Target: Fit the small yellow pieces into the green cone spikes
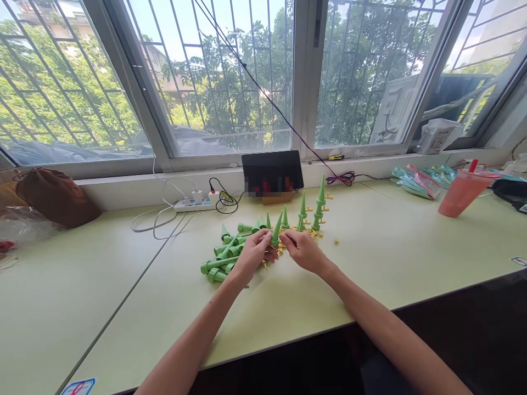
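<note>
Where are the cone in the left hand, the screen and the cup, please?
Held cone (pixel 277 229), head view: middle of its green side.
Screen (pixel 272 167), head view: its dark upper part.
Cup (pixel 463 193), head view: middle of its red side.

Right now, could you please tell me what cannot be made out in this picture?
In the head view:
Held cone: left hand hides part of its base.
Right hand: its closed grip hides whether it holds anything.
Screen: pixelation blurs its lower part.
Front-left sticker: cut off by the bottom edge.
</note>
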Demonstrator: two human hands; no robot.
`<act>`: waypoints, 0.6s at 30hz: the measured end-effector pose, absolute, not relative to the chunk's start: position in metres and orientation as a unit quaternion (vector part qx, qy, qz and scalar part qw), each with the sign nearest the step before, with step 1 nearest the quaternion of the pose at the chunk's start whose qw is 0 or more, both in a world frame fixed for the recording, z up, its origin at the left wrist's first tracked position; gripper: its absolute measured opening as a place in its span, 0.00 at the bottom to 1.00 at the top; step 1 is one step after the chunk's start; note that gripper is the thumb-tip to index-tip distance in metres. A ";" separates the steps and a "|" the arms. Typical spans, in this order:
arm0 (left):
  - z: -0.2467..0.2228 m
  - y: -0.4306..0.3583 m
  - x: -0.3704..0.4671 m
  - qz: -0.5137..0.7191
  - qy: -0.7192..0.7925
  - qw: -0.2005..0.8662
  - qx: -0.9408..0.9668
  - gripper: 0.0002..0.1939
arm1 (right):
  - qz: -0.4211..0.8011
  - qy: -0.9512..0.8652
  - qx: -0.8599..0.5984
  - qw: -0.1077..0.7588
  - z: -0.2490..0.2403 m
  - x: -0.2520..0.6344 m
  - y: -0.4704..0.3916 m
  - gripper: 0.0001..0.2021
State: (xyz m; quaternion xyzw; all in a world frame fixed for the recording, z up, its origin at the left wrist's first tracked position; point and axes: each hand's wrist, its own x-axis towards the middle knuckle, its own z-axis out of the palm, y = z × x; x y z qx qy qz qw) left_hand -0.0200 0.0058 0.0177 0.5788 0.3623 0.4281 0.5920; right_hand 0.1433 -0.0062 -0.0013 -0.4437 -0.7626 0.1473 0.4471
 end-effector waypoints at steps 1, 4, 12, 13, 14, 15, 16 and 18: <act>0.018 0.006 -0.020 0.428 0.362 0.592 0.579 0.17 | 0.148 -0.762 -0.443 0.448 -0.001 0.143 -0.006 0.18; 0.017 0.006 -0.020 0.427 0.363 0.592 0.580 0.17 | 0.147 -0.763 -0.442 0.449 -0.002 0.144 -0.006 0.18; 0.019 0.005 -0.020 0.425 0.362 0.594 0.579 0.18 | 0.148 -0.764 -0.439 0.449 -0.002 0.144 -0.005 0.17; 0.019 0.005 -0.020 0.425 0.363 0.593 0.580 0.18 | 0.150 -0.764 -0.438 0.449 -0.003 0.144 -0.005 0.17; 0.019 0.005 -0.020 0.424 0.363 0.593 0.580 0.18 | 0.151 -0.764 -0.438 0.449 -0.003 0.144 -0.005 0.17; 0.019 0.005 -0.020 0.424 0.364 0.592 0.581 0.18 | 0.152 -0.764 -0.438 0.448 -0.003 0.144 -0.005 0.17; 0.019 0.005 -0.020 0.423 0.365 0.590 0.583 0.18 | 0.152 -0.764 -0.439 0.448 -0.003 0.144 -0.004 0.17; 0.019 0.005 -0.020 0.421 0.365 0.588 0.585 0.18 | 0.150 -0.764 -0.441 0.447 -0.003 0.144 -0.004 0.17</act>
